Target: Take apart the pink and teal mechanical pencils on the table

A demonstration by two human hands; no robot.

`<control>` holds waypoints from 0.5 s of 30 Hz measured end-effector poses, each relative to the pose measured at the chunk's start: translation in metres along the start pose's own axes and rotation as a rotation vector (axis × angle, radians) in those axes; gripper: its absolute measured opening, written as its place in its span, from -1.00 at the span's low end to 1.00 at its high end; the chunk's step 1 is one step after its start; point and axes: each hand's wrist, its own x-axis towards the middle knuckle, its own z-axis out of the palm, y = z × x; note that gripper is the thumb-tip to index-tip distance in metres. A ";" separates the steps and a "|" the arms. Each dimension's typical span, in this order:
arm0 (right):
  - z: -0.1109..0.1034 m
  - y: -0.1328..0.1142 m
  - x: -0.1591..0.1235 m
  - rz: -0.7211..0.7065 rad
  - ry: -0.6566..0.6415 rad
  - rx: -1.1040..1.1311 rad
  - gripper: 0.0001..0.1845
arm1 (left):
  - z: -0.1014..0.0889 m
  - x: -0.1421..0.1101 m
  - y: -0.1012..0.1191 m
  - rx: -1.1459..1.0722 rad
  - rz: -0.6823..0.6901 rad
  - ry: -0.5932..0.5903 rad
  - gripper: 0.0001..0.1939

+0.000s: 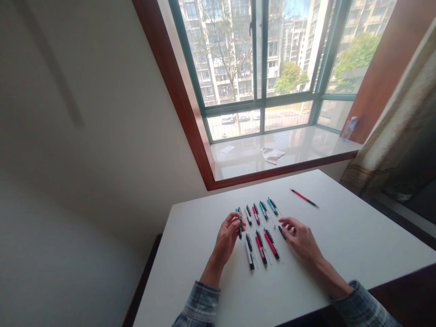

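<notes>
Teal-and-black pen (pixel 240 222) clamped in your left hand (pixel 228 235); your open right hand (pixel 301 239) sits just beside a black pen (pixel 281 232).

Wht table (pixel 344 236), pens (pixel 271 245) in 2 rows, red pen (pixel 304 198) apart

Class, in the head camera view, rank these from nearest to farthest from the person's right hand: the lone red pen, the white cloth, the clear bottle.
From the right hand:
1. Lone red pen, on the table, ahead of the hand.
2. White cloth, on the windowsill, ahead and to the left.
3. Clear bottle, at the sill's right end, by the curtain.
</notes>
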 end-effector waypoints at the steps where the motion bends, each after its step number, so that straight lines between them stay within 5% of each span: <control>1: 0.000 0.000 0.000 0.002 -0.007 -0.008 -0.70 | 0.001 0.000 0.001 -0.025 -0.009 0.001 -0.81; 15: -0.005 -0.006 -0.001 -0.033 0.005 -0.117 -0.77 | 0.001 0.002 -0.001 -0.083 -0.048 0.031 -0.76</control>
